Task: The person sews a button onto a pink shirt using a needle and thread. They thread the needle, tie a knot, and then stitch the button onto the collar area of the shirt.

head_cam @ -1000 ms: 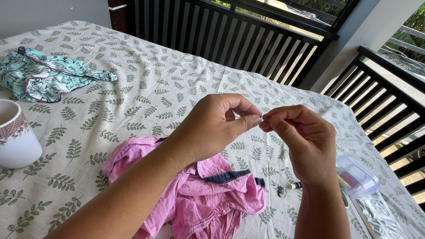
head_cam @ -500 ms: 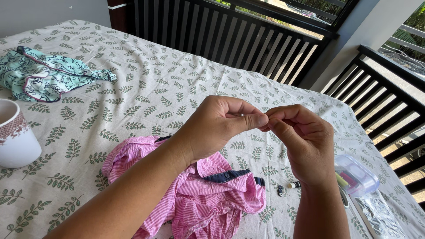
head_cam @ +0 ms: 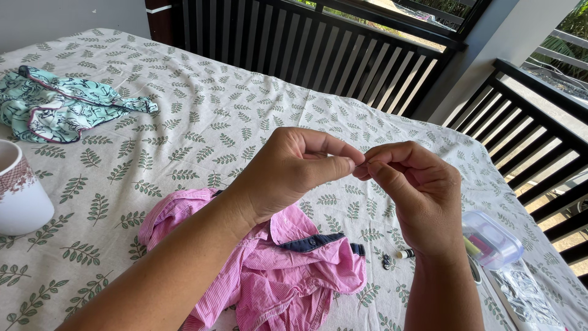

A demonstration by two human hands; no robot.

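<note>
Pinching fingertips of left hand and right hand meet above crumpled pink striped shirt.

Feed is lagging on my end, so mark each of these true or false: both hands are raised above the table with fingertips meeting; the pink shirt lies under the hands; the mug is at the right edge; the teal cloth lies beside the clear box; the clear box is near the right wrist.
1. The left hand and right hand meet at the fingertips above the table: true.
2. The pink shirt lies below the hands: true.
3. The mug is at the right edge: false, it is at the left edge.
4. The teal cloth lies beside the clear box: false, it lies far left, apart from it.
5. The clear box is near the right wrist: true.
</note>
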